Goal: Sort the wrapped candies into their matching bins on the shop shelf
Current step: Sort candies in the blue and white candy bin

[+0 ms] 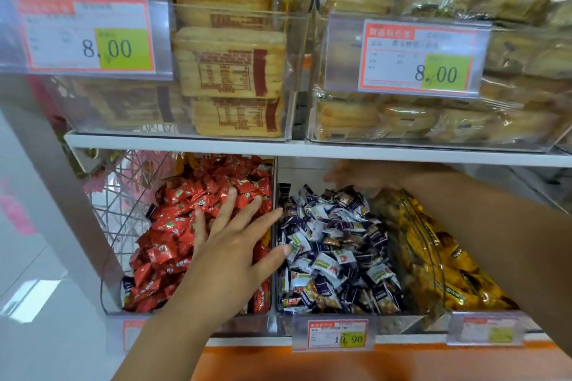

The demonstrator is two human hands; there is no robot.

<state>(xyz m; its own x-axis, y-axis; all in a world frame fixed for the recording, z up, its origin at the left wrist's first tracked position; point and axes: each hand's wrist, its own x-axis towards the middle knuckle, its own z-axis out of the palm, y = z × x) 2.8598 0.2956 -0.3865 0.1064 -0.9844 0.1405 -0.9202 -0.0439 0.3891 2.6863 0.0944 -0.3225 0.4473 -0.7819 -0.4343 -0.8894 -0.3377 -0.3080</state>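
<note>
Setting: shop shelf.
Left hand: spread flat on red candies, left of blue bin.
Right hand: blue bin's rear, blurred; grip cannot be told.
Risk: red candies may be brushed into blue bin.

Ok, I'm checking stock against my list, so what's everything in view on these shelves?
Red wrapped candies: heap, red, lower left bin.
Stray candy: at least one, dark blue and white, front left of the red heap.
Blue wrapped candies: heap, dark blue and white, lower middle bin.
Yellow wrapped candies: heap, yellow, lower right bin.
Packaged cakes: many, pale golden, two clear upper bins.
Price tags: five, orange-edged with green patches; two upper, three lower.
Wire basket: one, pinkish, left of the red bin.
Shelf board: one, white, between rows.
Left hand: fingers spread over the red candies.
Right hand: blurred, at the back of the middle bin.
</note>
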